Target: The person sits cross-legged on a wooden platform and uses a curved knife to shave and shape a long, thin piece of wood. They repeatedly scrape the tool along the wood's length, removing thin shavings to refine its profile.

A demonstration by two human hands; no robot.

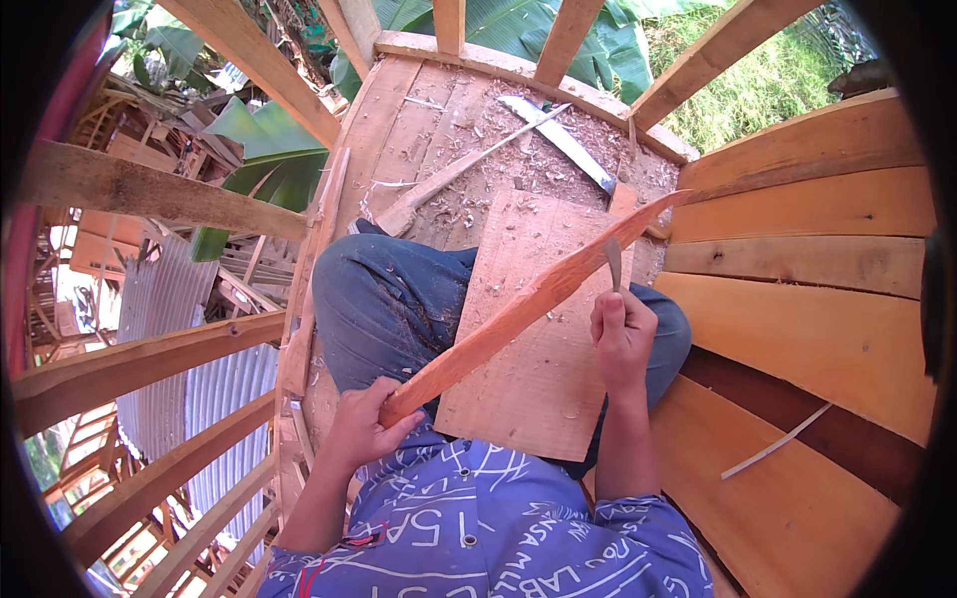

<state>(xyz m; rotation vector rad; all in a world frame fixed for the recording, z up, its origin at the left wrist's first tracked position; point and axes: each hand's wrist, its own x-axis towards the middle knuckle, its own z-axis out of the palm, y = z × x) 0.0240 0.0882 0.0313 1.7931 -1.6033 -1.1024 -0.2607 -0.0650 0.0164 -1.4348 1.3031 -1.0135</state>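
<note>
Two bare hands work at one long reddish wooden strip (528,304), which slants up and away from the left hand toward the right, over the person's lap. The left hand (371,427) is closed around the strip's near end, thumb on one side and fingers mostly hidden beneath. The right hand (626,334) is curled into a fist around a small knife (614,261), its handle hidden by the fingers and its narrow blade pointing away from the body. That blade overlaps the strip toward its far, pointed end; whether it bites into the wood I cannot tell.

Under the strip and between the hands, a wide pale board (538,369) lies across the lap, dotted with shavings. The blue-trousered legs (374,299) are bent out to either side of it, and a blue patterned shirt (469,518) shows nearest the body, between the forearms.

Beyond both hands, on the plank floor (389,149), a tapered stick (469,169) crosses a long metal blade (573,154) amid scattered shavings. To the right of the right hand stands a plank wall (788,319), with a thin pale slat (778,440) against it. Left of the left hand run wooden rails (150,359), with corrugated sheets (164,314) outside them.
</note>
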